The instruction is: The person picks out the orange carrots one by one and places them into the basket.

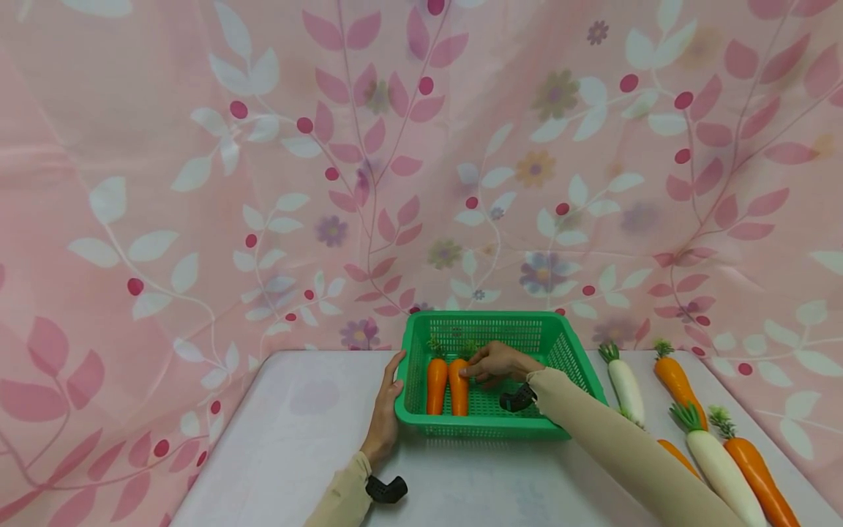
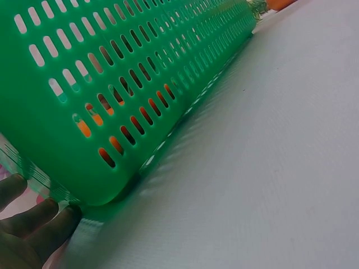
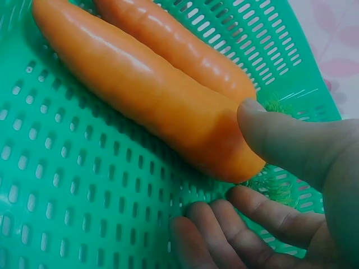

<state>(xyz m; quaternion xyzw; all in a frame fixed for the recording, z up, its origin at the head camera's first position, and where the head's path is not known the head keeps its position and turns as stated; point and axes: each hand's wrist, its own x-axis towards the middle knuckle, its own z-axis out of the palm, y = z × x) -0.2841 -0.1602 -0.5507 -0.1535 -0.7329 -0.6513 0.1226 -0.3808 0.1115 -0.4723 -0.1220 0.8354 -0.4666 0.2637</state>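
Observation:
A green plastic basket (image 1: 487, 423) with slotted walls stands on the table, and two orange carrots (image 1: 436, 384) with leafy tops lie side by side in its left part. My right hand (image 1: 499, 364) reaches inside and pinches the right-hand carrot (image 3: 151, 95) near its leafy end. Its thumb (image 3: 280, 131) presses on top while the curled fingers sit at the carrot's lower side. Outside, my left hand (image 1: 383, 417) rests along the basket's left wall with fingers extended. In the left wrist view those fingers (image 2: 39, 218) touch the basket's corner.
Right of the basket lie two white radishes (image 1: 627, 384) and several more carrots (image 1: 760, 476), partly behind my right sleeve (image 1: 612, 439). A pink floral curtain (image 1: 421, 183) hangs behind the white table (image 1: 296, 424).

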